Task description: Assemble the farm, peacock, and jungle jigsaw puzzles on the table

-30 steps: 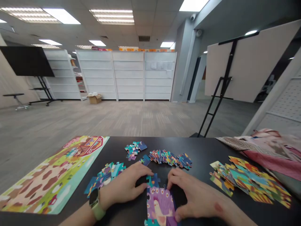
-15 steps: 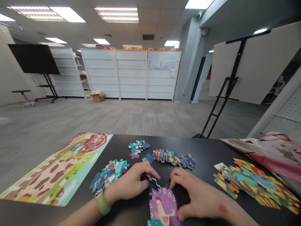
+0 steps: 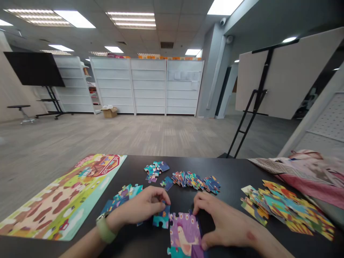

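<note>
My left hand, a pale green watch band on its wrist, pinches a teal and dark blue jigsaw puzzle piece between thumb and fingers. That piece is just left of a joined purple puzzle section with a white hen on it, a small gap between them. Along the section's right edge, my right hand holds it, with the thumb low and the fingertips at the top corner. Partly behind my left forearm lies a pile of blue and purple puzzle pieces.
Farther back on the black table are a teal puzzle cluster, a loose blue piece and a row of overlapping pieces. A farm picture sheet lies left, yellow-green pieces right, beside a cloth bag.
My left hand has moved left and slightly down from the top of the purple section, bringing a teal and blue piece beside its left edge. The right hand stays on the section.
</note>
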Action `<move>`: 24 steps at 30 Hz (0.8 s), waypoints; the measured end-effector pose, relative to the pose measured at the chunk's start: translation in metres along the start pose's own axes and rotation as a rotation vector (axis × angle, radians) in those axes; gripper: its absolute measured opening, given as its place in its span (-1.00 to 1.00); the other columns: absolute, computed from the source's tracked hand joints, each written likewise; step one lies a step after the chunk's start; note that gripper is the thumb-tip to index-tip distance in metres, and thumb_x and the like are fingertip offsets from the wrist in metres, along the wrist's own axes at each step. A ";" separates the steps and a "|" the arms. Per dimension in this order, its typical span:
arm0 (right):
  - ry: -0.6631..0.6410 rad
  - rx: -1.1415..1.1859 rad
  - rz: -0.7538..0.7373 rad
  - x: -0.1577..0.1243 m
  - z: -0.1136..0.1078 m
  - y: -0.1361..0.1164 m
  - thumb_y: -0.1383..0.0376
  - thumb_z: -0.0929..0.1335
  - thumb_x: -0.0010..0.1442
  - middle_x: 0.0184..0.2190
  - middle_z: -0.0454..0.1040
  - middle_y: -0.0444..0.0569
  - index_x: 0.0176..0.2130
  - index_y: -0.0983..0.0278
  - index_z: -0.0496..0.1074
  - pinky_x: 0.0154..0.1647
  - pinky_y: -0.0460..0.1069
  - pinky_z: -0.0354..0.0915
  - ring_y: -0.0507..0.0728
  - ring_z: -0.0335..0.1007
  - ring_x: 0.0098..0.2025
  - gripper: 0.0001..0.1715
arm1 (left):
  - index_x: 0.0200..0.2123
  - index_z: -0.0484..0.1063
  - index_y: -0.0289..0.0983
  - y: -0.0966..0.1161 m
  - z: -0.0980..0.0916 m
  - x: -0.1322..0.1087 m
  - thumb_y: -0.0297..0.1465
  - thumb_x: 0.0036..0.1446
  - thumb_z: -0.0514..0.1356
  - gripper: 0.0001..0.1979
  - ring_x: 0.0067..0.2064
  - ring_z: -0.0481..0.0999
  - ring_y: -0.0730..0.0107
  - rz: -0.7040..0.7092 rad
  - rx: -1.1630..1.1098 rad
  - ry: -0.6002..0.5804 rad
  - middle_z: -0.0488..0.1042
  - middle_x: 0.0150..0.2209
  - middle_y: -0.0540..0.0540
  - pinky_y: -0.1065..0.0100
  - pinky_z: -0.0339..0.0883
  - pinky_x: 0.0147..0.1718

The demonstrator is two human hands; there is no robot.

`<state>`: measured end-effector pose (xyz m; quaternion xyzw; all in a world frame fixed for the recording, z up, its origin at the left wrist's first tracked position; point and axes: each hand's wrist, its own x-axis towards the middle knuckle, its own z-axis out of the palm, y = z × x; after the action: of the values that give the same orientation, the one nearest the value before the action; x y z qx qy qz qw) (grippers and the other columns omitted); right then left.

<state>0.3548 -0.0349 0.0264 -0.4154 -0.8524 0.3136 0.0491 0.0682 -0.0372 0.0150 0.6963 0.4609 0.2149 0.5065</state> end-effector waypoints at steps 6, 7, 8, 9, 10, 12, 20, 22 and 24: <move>0.001 -0.004 -0.008 -0.002 -0.003 -0.001 0.09 0.60 -0.13 -0.02 0.37 -0.02 -0.11 0.21 0.47 0.06 0.12 0.26 0.28 0.33 0.04 -0.39 | -0.27 0.58 -0.27 -0.002 0.004 -0.001 -0.44 0.13 0.20 -0.85 -0.41 0.48 0.39 0.093 0.409 0.067 0.53 -0.44 0.02 0.47 0.24 -0.44; -0.003 -0.004 -0.010 -0.002 -0.003 -0.001 0.09 0.60 -0.14 -0.03 0.37 -0.02 -0.12 0.21 0.47 0.05 0.12 0.26 0.28 0.34 0.03 -0.39 | -0.26 0.59 -0.26 -0.001 0.005 -0.002 -0.44 0.13 0.20 -0.84 -0.39 0.50 0.38 0.098 0.442 0.070 0.54 -0.42 0.01 0.47 0.26 -0.42; -0.006 -0.004 -0.010 -0.002 -0.003 -0.001 0.09 0.60 -0.14 -0.03 0.38 -0.02 -0.12 0.21 0.47 0.05 0.12 0.26 0.28 0.34 0.03 -0.40 | -0.26 0.60 -0.25 0.000 0.005 -0.002 -0.45 0.12 0.21 -0.84 -0.37 0.51 0.37 0.104 0.468 0.071 0.55 -0.40 0.00 0.46 0.27 -0.39; -0.008 -0.005 -0.011 -0.001 -0.003 -0.002 0.09 0.60 -0.13 -0.03 0.38 -0.02 -0.12 0.22 0.47 0.05 0.12 0.27 0.28 0.34 0.03 -0.40 | -0.26 0.62 -0.24 0.002 0.006 -0.002 -0.45 0.12 0.22 -0.83 -0.34 0.51 0.36 0.116 0.491 0.073 0.55 -0.39 0.00 0.45 0.28 -0.36; -0.007 -0.006 -0.011 -0.001 -0.003 -0.002 0.09 0.60 -0.13 -0.03 0.38 -0.02 -0.12 0.22 0.46 0.05 0.12 0.27 0.28 0.34 0.03 -0.40 | -0.26 0.63 -0.23 0.003 0.006 -0.002 -0.46 0.11 0.24 -0.84 -0.31 0.51 0.35 0.133 0.511 0.071 0.55 -0.37 0.00 0.44 0.28 -0.32; -0.008 -0.009 -0.012 0.000 -0.004 -0.002 0.10 0.60 -0.13 -0.02 0.37 -0.02 -0.11 0.22 0.46 0.06 0.13 0.26 0.28 0.33 0.04 -0.40 | -0.30 0.65 -0.21 0.005 0.006 -0.003 -0.48 0.06 0.29 -0.86 -0.27 0.50 0.35 0.163 0.532 0.069 0.53 -0.32 -0.01 0.43 0.27 -0.28; -0.017 -0.009 -0.009 -0.001 -0.003 0.001 0.08 0.59 -0.11 0.00 0.36 -0.02 -0.10 0.21 0.45 0.08 0.12 0.25 0.27 0.32 0.05 -0.39 | -0.29 0.61 -0.20 0.002 0.008 -0.004 -0.56 0.03 0.27 -0.80 -0.25 0.47 0.38 0.206 0.526 0.064 0.47 -0.28 0.00 0.43 0.28 -0.25; -0.019 -0.009 -0.008 0.000 -0.003 0.001 0.09 0.59 -0.12 0.00 0.36 -0.02 -0.11 0.21 0.45 0.08 0.12 0.25 0.27 0.32 0.05 -0.39 | -0.26 0.60 -0.20 0.002 0.007 -0.005 -0.53 0.06 0.27 -0.81 -0.24 0.47 0.36 0.206 0.535 0.059 0.48 -0.26 0.00 0.41 0.29 -0.23; -0.016 -0.013 -0.006 0.000 -0.003 0.000 0.08 0.60 -0.12 0.00 0.36 -0.01 -0.11 0.21 0.45 0.08 0.12 0.25 0.27 0.32 0.05 -0.39 | -0.20 0.58 -0.20 0.002 0.007 -0.006 -0.49 0.03 0.32 -0.78 -0.22 0.48 0.33 0.208 0.541 0.056 0.49 -0.23 -0.01 0.39 0.29 -0.21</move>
<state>0.3563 -0.0335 0.0284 -0.4107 -0.8560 0.3115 0.0404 0.0713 -0.0459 0.0156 0.8436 0.4411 0.1540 0.2648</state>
